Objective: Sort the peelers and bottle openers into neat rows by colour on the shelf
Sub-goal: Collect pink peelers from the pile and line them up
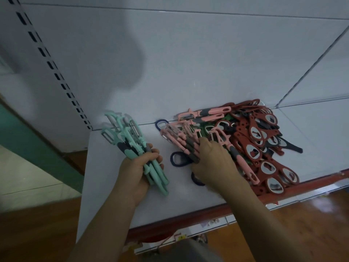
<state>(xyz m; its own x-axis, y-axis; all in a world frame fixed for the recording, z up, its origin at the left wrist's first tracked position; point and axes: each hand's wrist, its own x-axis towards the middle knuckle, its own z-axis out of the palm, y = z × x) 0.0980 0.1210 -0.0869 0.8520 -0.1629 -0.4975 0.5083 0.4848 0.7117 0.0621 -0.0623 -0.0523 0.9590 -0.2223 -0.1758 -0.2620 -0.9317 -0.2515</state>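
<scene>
Holding mint peelers (pixel 132 140) at eight o'clock in left hand (pixel 136 167), fingers clamped; gripping pink peelers (pixel 179 140) with right hand (pixel 213 163), fingers curled. Probably light, stiff, slick: take by handles.

Obs: mint peelers (pixel 132 146) have matt plastic handles with dark grey patches and shiny metal blades. Same matt plastic on pink peelers (pixel 180 138). The red bottle openers (pixel 243 142): matt, rubbery-looking bodies, mirror-bright metal inserts. The shelf (pixel 113 186): smooth white, low sheen. The floor (pixel 311 214): glossy wood.
</scene>
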